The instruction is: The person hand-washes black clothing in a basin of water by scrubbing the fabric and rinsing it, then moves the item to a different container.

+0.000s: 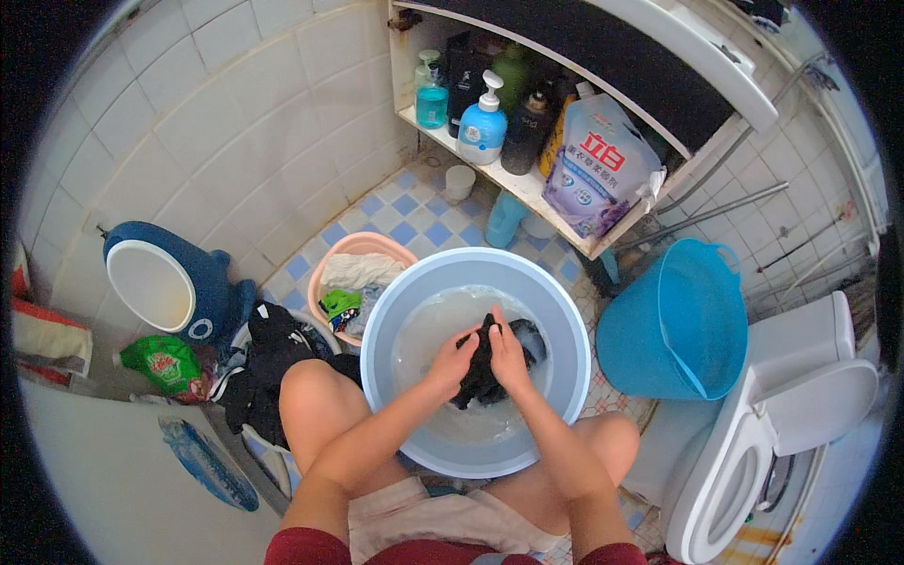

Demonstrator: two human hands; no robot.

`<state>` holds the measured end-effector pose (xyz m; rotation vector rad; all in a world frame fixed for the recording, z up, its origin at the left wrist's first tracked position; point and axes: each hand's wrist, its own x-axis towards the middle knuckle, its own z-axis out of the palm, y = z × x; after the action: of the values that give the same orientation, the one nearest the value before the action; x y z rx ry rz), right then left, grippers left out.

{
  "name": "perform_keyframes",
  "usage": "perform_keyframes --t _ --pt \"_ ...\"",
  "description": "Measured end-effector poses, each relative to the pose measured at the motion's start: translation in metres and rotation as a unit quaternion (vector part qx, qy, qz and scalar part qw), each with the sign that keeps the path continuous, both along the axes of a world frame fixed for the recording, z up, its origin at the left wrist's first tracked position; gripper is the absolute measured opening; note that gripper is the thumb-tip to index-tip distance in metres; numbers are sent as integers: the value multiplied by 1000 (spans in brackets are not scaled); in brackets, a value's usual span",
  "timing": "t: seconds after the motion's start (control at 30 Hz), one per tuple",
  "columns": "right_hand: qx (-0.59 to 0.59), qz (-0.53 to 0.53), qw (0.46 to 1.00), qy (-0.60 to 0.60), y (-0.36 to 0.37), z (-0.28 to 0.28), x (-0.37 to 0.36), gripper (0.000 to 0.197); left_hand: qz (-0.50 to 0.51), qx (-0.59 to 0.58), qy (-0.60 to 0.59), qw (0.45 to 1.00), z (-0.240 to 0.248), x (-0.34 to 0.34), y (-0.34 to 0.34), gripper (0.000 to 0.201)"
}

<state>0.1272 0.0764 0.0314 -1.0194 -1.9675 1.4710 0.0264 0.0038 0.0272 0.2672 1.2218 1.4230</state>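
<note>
Between my knees stands a large light-blue basin [379, 377] with cloudy, sudsy water in it. Over its middle, my left hand [453, 363] and my right hand [509, 354] face each other, both closed on a wet black cloth garment [482, 377]. The top of the garment is bunched between my fingers, and its lower part hangs into the water. More dark cloth lies in the water just beyond my right hand. What kind of garment it is, I cannot tell.
Left of the basin are a pink basin [330, 252] with light clothes, dark clothes [259, 377] in a tub, and a green detergent bag [162, 363]. A blue bucket [650, 325] and a toilet [720, 499] stand right. Bottles fill a low shelf [443, 141] ahead.
</note>
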Motion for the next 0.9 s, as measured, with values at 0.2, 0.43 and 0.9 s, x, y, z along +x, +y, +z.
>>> perform_keyframes --t 0.2,0.43,0.9 --pt "147 95 984 40 -45 2 -10 46 124 -24 -52 991 6 -18 10 29" --pt "21 -28 998 -42 4 -17 9 46 42 -29 -52 997 3 0 7 31" --pt "108 -90 987 -84 40 4 26 42 -20 -11 314 949 12 -48 2 24"
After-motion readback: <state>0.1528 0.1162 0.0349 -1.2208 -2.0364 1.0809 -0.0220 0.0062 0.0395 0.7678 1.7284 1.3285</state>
